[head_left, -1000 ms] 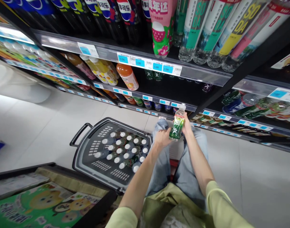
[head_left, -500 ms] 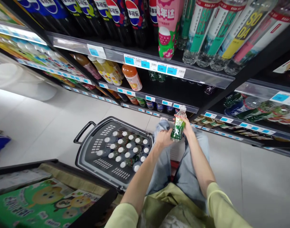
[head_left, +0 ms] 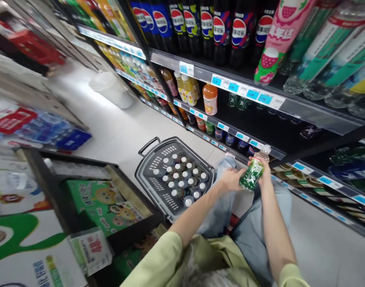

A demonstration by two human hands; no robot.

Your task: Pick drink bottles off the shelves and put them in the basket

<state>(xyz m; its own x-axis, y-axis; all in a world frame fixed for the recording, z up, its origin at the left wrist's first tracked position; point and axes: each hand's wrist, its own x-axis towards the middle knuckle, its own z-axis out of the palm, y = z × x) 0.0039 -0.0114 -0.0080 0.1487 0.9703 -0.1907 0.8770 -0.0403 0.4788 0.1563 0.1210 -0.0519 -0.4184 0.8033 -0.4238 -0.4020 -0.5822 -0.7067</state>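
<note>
Between my hands, above my knees, is a small drink bottle (head_left: 251, 175) with a green label and a clear cap, tilted with its cap pointing away toward the shelf. My right hand (head_left: 264, 172) is closed round its right side. From the left, my left hand (head_left: 230, 179) grips near its base, some fingers hidden behind the bottle. Left of my legs, a grey shopping basket (head_left: 149, 179) stands on the floor. Several white-capped bottles (head_left: 182, 175) are grouped upright inside it.
Ahead runs a drinks shelf (head_left: 200, 73) with cola bottles (head_left: 219, 28) on top and an orange juice bottle (head_left: 210, 99) below. Behind the basket's left side stands a display bin (head_left: 137, 233) with green packages (head_left: 107, 205). A white bucket (head_left: 112, 89) sits farther down the aisle.
The view has swung left, so the shelf, basket and hands appear farther right. Both hands still hold the bottle in front of my knees; its label now faces up more squarely.
</note>
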